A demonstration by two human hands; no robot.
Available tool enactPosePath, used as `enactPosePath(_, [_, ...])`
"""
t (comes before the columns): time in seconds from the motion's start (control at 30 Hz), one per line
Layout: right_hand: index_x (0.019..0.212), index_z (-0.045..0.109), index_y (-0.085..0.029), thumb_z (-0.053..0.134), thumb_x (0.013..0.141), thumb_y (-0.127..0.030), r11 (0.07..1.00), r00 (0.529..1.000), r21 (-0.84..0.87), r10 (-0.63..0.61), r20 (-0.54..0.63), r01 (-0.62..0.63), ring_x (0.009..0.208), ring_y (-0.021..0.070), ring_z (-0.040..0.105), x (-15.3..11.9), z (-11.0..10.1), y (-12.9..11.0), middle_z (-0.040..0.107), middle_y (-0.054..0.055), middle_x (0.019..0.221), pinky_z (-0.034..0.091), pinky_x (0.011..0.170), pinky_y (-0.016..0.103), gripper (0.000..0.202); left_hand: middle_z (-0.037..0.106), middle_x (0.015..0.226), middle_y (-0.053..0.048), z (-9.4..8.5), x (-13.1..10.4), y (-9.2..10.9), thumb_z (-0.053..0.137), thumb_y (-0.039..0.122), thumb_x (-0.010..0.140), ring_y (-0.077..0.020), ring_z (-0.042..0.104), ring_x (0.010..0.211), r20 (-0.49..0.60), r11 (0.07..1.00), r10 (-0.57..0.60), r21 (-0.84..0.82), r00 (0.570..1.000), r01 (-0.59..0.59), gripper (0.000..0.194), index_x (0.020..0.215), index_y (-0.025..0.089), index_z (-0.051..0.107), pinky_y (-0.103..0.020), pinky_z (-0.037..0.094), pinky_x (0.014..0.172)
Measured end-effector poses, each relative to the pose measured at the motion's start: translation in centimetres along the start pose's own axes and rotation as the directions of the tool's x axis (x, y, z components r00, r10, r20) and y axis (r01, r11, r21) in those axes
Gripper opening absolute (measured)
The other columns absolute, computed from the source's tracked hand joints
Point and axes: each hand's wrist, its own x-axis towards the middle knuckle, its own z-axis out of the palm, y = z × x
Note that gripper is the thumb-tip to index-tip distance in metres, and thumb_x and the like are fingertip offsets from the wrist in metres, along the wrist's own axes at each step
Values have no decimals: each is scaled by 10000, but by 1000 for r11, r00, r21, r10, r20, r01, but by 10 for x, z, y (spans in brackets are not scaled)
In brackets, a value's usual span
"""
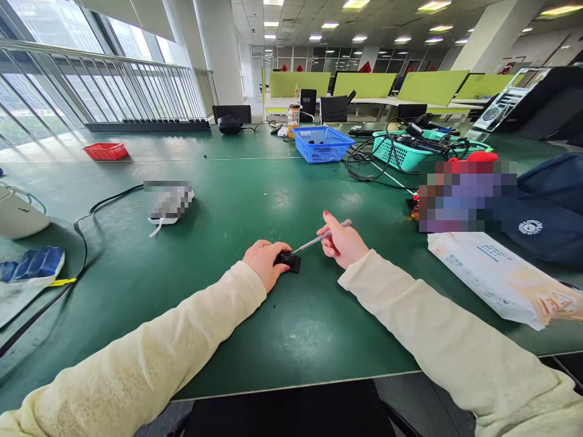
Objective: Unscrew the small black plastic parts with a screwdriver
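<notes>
On the green tabletop, my left hand (268, 261) grips a small black part (288, 260) with thumb and fingers on either side. The part looks like a little block with a flat base; its exact kind is too small to make out. My right hand (339, 241) is closed around the handle of a slim screwdriver (314, 243), clear and purplish at the grip. The metal shaft slants down to the left, and its tip meets the top of the black part or lies just beside it.
Farther back stand a blue basket (322, 152), a teal basket (405, 158) heaped with cables, and a red tray (105, 152). To the right lie a white packet (496, 273) and a dark blue bag (546, 206). Work gloves (31, 267) and a black cable (84, 243) are at left.
</notes>
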Motion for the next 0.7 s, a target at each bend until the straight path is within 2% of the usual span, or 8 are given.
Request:
enactPosePath(0.13, [650,543,-184,583,913,-615,995,995,30,95,-4,-95,275,44,292,1,-1,0,396,-64,374,187,268,184,506,729,1030,-44,-1,0,1,702,206,819,-278,595,1167,8,1000,2,2,1000,-2,344,1154,283,685,-456,488,1062])
enactPosePath(0.27, [648,550,-177,595,907,-617,995,995,16,94,-12,-94,281,41,307,-1,-1,-2,396,-65,381,196,272,176,512,725,1031,-47,-2,-1,1,703,208,822,-279,592,1166,16,1000,-3,8,1000,3,345,1158,282,683,-455,485,1062])
enactPosePath(0.33, [624,560,-168,621,877,-641,999,999,-9,31,-5,-31,278,42,326,-4,0,-2,413,-55,379,210,273,183,540,722,1024,-43,-3,0,2,701,210,823,-277,593,1164,18,1000,-2,8,1000,2,332,1145,287,686,-450,489,1054])
enactPosePath(0.4, [597,576,-160,651,830,-679,995,996,-44,-86,14,86,276,50,360,-8,2,-2,438,-42,379,237,276,195,574,722,1022,-39,-3,0,1,695,214,827,-275,592,1165,24,1000,3,11,1000,-3,317,1135,289,688,-447,492,1049])
enactPosePath(0.53, [559,605,-157,672,755,-743,938,944,-109,-323,68,329,275,67,410,-13,2,0,467,-28,375,293,295,210,621,724,1032,-44,-4,0,2,700,215,831,-275,591,1164,28,1000,11,12,1000,-11,326,1150,281,689,-450,485,1056])
enactPosePath(0.7, [553,612,-165,680,751,-734,915,922,-121,-373,103,384,279,71,421,-12,-1,3,481,-29,379,321,310,218,606,720,1051,-52,-5,-1,3,699,229,836,-282,583,1173,49,1000,-14,11,999,13,331,1164,277,691,-452,484,1054])
